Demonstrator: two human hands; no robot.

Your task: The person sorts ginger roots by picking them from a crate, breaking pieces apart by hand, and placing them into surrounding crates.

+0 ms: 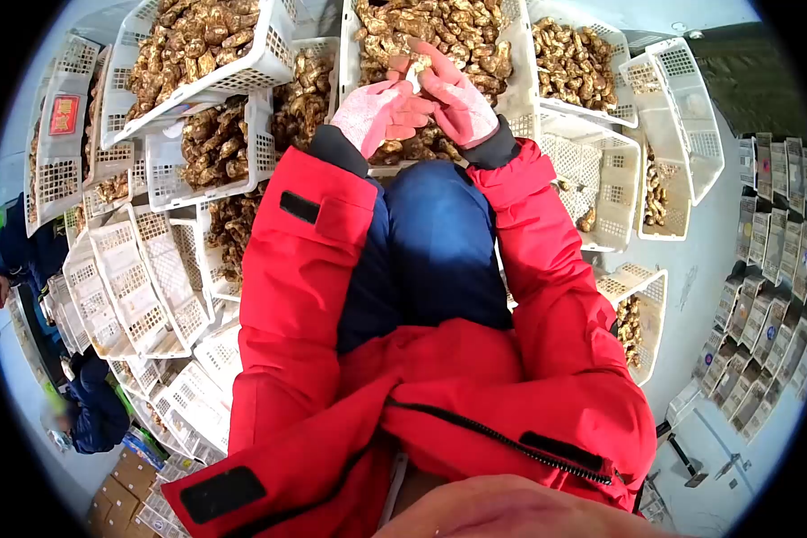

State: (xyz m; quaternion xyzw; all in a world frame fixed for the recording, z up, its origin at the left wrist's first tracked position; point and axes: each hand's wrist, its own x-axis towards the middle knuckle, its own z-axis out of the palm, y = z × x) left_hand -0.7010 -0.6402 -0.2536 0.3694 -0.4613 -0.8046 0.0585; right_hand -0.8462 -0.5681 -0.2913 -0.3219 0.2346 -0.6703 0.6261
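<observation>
A small pale mushroom [413, 73] is pinched in the fingers of my right hand [462, 100], which wears a pinkish work glove. My left hand [375, 115], gloved the same way, is close beside it. Its fingers are stretched toward the right hand and apart; whether a fingertip touches the mushroom I cannot tell. Both hands are over a white plastic crate [348, 54] heaped with brown and cream mushrooms [475, 31], just beyond my knees.
More mushroom crates stand at upper left [273, 58] and upper right [623, 99]. A crate [614, 193] right of my knees holds few mushrooms. White crates [125, 278] are stacked at left, near people in dark clothing [99, 408]. Rows of packed crates [767, 327] line the far right.
</observation>
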